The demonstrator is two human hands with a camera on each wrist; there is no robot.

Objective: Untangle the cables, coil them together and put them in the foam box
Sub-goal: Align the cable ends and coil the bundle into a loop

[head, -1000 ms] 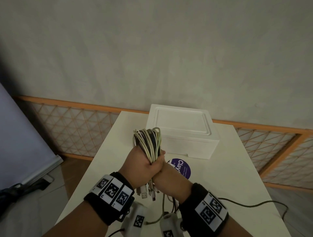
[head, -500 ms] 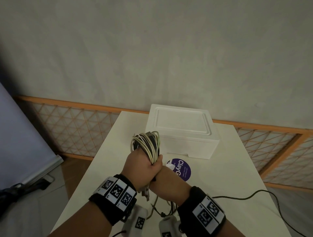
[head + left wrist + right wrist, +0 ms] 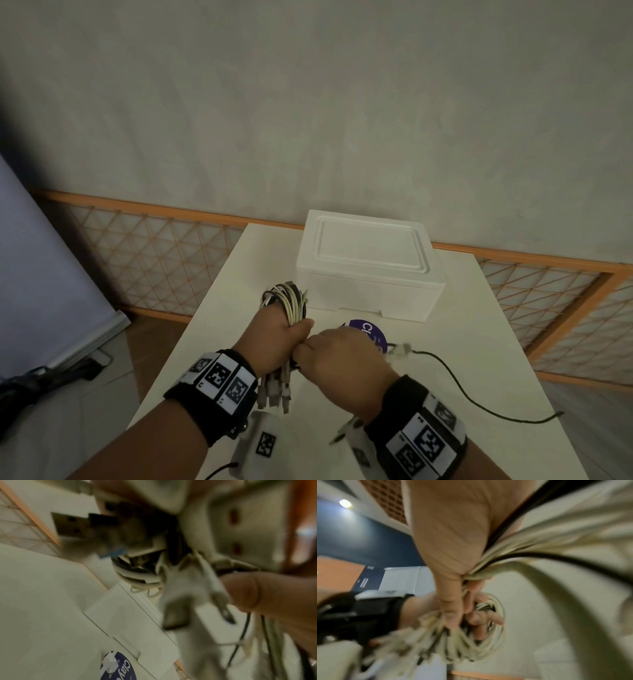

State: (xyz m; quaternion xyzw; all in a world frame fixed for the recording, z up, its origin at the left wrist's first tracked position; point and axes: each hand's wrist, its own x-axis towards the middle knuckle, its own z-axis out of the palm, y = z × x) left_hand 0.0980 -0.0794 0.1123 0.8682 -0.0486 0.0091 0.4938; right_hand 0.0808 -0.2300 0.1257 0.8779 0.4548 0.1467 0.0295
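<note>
A coil of cream and dark cables (image 3: pixel 287 298) stands above the white table (image 3: pixel 486 329), and my left hand (image 3: pixel 279 337) grips it round the middle. Several plugs (image 3: pixel 274 392) hang under that fist. My right hand (image 3: pixel 337 361) is right beside it, fingers curled round loose strands of the same bundle. A thin black cable (image 3: pixel 448 373) trails from this hand across the table to the right. The white foam box (image 3: pixel 370 265) stands behind with its lid on. In the right wrist view, my left hand (image 3: pixel 453 615) clutches the coil (image 3: pixel 489 639). Blurred USB plugs (image 3: pixel 75 526) fill the left wrist view.
A purple round sticker (image 3: pixel 370 334) lies on the table in front of the box. An orange-framed lattice fence (image 3: pixel 154 260) runs behind the table. The table's left edge falls to a wooden floor (image 3: pixel 150 346), and a grey board (image 3: pixel 41 274) leans at far left.
Both hands have dropped lower with the coil. My right hand has come out from under the left fist to its right side, and the black cable's tail has shifted on the table.
</note>
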